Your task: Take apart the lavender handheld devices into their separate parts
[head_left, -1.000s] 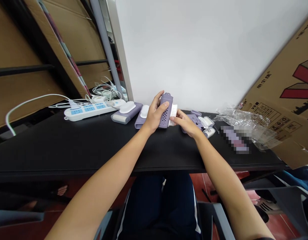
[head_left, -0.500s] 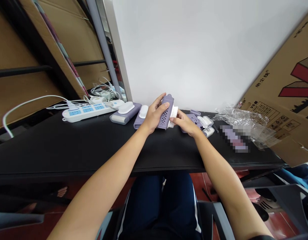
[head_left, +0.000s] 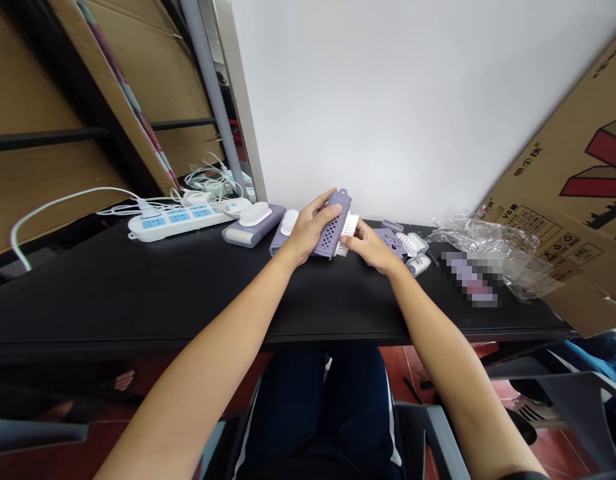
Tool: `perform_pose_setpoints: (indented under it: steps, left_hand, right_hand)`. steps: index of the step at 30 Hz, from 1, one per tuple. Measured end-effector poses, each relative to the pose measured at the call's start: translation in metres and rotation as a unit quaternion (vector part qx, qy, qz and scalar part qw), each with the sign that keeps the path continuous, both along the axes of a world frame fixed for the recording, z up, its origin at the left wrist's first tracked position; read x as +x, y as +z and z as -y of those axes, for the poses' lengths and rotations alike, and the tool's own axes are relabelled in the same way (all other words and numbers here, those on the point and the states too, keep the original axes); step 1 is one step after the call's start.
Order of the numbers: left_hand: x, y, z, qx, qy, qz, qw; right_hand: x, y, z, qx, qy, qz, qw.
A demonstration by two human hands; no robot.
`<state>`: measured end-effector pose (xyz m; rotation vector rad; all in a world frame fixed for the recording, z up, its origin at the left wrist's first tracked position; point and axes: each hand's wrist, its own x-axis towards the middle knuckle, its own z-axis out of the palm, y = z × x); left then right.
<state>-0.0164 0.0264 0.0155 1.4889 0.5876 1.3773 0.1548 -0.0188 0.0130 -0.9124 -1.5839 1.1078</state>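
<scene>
A purple perforated case (head_left: 334, 230) is held above the black table, tilted, with my left hand (head_left: 309, 230) wrapped round its left side, thumb on its front. White bristles of a brush (head_left: 351, 227) stick out along the case's right edge. My right hand (head_left: 367, 245) is closed on the brush at that edge, its fingertips partly hidden. Behind my left hand lies a purple case with a white oval part (head_left: 289, 222). Further left sits another purple and white case (head_left: 254, 225). Right of my right hand are purple flat pieces (head_left: 392, 241) and small white-capped containers (head_left: 418, 265).
A white power strip (head_left: 181, 219) with cables lies at the left of the black table (head_left: 188, 293). Crumpled clear plastic (head_left: 498, 243) and a pixelated item (head_left: 471, 280) are at the right, beside a large cardboard box (head_left: 563, 200). A white panel stands behind.
The view has shifted slightly. The held case leans a little more to the right at its top; both hands keep nearly the same hold.
</scene>
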Motion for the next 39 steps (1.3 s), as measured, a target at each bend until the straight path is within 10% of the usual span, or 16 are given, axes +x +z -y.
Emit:
perform_pose_setpoints:
  steps: [39]
  left_hand:
    - [0.0074,0.0018,0.0071,-0.091,0.050,0.043,0.994]
  right_hand:
    - [0.0015,0.0006,0.0041,-0.072,0.009,0.080,0.994]
